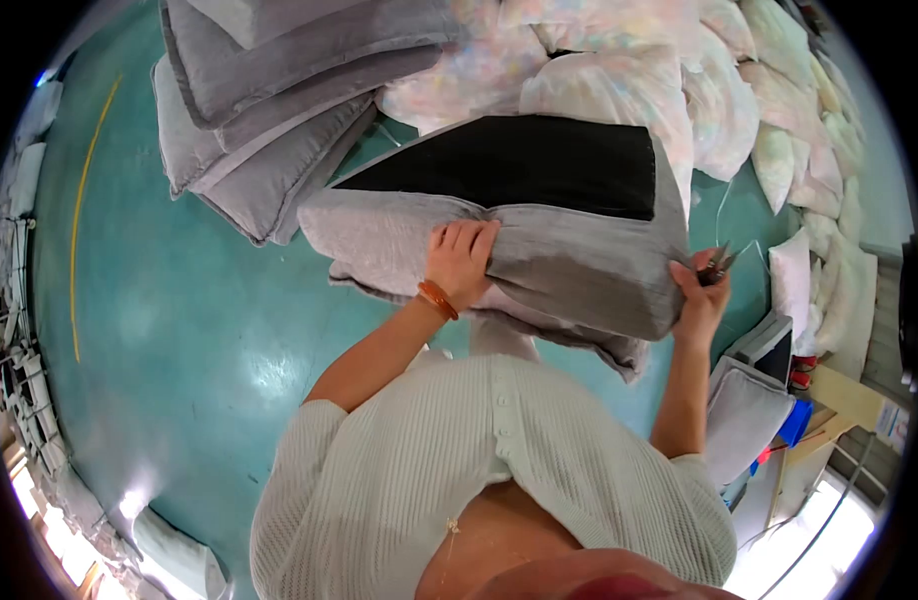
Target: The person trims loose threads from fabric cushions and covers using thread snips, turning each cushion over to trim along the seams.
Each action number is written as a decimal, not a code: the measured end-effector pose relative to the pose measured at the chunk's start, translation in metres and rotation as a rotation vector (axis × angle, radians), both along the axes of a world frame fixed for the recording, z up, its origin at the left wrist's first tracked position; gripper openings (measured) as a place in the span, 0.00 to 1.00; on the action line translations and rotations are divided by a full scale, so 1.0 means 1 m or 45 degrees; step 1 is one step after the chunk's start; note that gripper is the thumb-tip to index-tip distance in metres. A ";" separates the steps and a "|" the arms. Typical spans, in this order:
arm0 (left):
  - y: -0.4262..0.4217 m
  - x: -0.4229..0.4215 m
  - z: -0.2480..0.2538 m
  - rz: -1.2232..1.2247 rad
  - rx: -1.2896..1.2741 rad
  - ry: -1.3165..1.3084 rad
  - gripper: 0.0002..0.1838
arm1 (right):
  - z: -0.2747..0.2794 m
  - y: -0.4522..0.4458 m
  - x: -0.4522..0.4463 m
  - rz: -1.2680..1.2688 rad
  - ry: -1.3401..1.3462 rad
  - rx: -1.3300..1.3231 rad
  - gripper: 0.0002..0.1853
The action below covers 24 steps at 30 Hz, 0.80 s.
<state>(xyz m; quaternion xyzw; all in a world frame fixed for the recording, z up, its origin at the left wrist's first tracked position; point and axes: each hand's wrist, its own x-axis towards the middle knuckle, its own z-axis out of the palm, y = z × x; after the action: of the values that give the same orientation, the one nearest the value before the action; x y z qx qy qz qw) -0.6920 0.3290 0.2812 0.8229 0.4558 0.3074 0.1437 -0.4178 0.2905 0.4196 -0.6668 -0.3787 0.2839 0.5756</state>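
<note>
A grey fabric cushion [579, 265] with a black panel [539, 160] on its upper face is in front of my body. My left hand [462, 262], an orange bracelet at its wrist, has its fingers bent over the front side of the cushion near the middle and grips the fabric. At the cushion's right end is my right hand [699, 295], closed around small scissors [717, 266], blades pointing up and away. The thumb side of that hand is close to the cushion's corner; I cannot tell if it touches. Below hangs a darker grey piped edge [609, 350].
Large grey cushions [269, 140] are stacked at the back left. Several stuffed pale bags [609, 95] fill the back and right. A grey cushion [744, 415] and a wooden table [844, 400] stand at right. Green floor [199, 330] with a yellow line [77, 230] lies at left.
</note>
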 end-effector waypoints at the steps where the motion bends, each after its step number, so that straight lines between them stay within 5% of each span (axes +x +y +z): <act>1: -0.014 -0.008 0.013 -0.019 0.032 -0.036 0.34 | 0.013 -0.014 -0.006 -0.001 -0.004 0.036 0.17; 10: -0.062 -0.071 0.130 -0.003 0.003 -0.104 0.42 | 0.111 -0.005 -0.036 0.177 -0.002 -0.223 0.13; 13: -0.026 -0.077 0.114 0.060 0.012 -0.043 0.45 | 0.081 0.068 -0.029 0.268 0.076 -0.300 0.08; 17: 0.041 -0.088 0.062 0.390 -0.136 0.335 0.43 | -0.022 0.208 0.001 0.277 -0.422 -0.231 0.06; 19: 0.067 -0.111 0.046 0.626 -0.551 0.374 0.38 | -0.011 0.239 -0.020 0.159 -0.613 -0.035 0.09; 22: 0.030 -0.164 0.005 0.667 -0.279 0.282 0.30 | 0.013 0.213 -0.041 0.182 -0.671 0.234 0.09; 24: -0.032 -0.204 -0.055 0.674 -0.227 0.341 0.25 | 0.034 0.159 -0.045 0.283 -0.269 0.261 0.13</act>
<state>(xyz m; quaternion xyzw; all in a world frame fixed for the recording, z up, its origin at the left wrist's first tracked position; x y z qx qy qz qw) -0.8963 0.2967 0.2261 0.6930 0.6942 0.1819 0.0690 -0.4628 0.4491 0.4532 -0.5849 -0.5353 0.2340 0.5627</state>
